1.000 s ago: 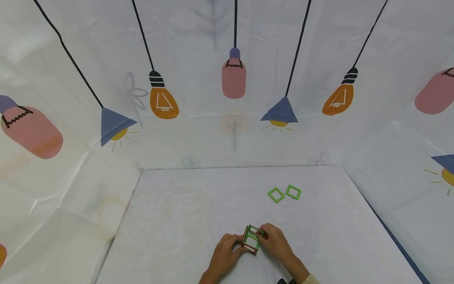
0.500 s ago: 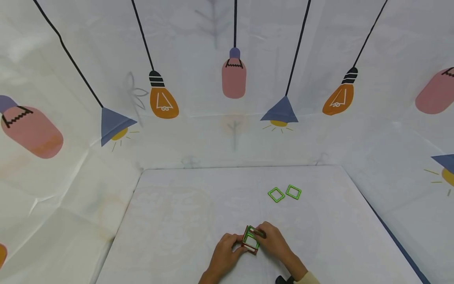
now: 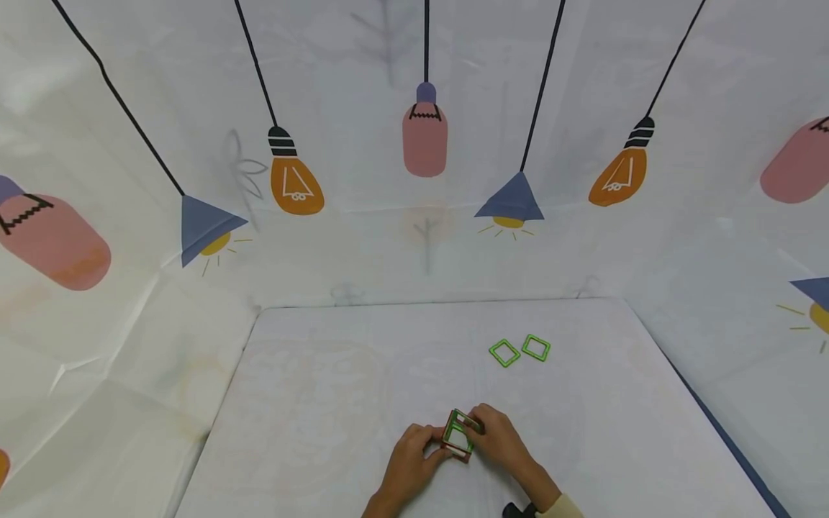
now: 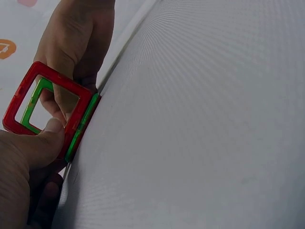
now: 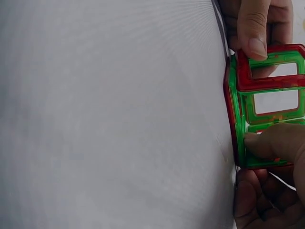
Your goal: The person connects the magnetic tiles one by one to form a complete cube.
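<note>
In the head view, both hands are at a small open box of red and green square magnetic tiles (image 3: 447, 424), low in the middle of the white table. My left hand (image 3: 409, 459) grips its left side, the thumb pressed to an upright red magnetic tile (image 4: 50, 71) at the front. On the opposite side my right hand (image 3: 500, 437) pinches a green magnetic tile (image 5: 241, 155), thumb inside the box and other fingers outside. Green tiles (image 5: 276, 116) also show inside, behind the red one. My right fingers hide part of that side.
Farther back on the table (image 3: 324, 374), two loose green square tiles (image 3: 504, 353) lie flat, close together. A white sheet printed with hanging lamps (image 3: 427, 244) rises behind the table. Near the right sleeve (image 3: 562, 506) a dark object (image 3: 514, 511) shows at the bottom edge.
My right hand has shifted slightly up and left against the box, its thumb still on the tile. The left hand and the loose tiles stay put; the head view has tilted a little.
</note>
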{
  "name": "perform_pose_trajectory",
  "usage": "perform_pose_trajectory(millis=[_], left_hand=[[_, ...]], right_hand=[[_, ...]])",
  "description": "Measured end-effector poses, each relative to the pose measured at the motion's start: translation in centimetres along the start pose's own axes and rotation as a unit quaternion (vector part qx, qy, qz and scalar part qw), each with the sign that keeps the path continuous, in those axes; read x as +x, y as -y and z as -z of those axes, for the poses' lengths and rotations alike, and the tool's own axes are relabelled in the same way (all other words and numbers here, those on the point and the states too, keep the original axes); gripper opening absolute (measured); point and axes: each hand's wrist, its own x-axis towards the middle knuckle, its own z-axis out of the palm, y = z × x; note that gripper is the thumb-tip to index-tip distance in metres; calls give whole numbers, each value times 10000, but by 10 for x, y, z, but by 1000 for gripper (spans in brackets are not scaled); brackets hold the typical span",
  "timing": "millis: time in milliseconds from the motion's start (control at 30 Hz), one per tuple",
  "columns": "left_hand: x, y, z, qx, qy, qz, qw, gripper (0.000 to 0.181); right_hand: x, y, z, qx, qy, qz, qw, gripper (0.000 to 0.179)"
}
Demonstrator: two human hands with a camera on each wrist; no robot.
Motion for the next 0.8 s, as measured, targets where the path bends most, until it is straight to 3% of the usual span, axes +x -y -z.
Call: perform_pose_trajectory(millis=[400, 800], left_hand=[[1, -2, 1, 4, 63, 125, 9999, 29], [0, 1, 0, 12, -34, -50, 10000, 28]], right_hand=[[1, 3, 2, -102, 27, 161, 9998, 26], [2, -1, 0, -80, -25, 457, 9989, 29]])
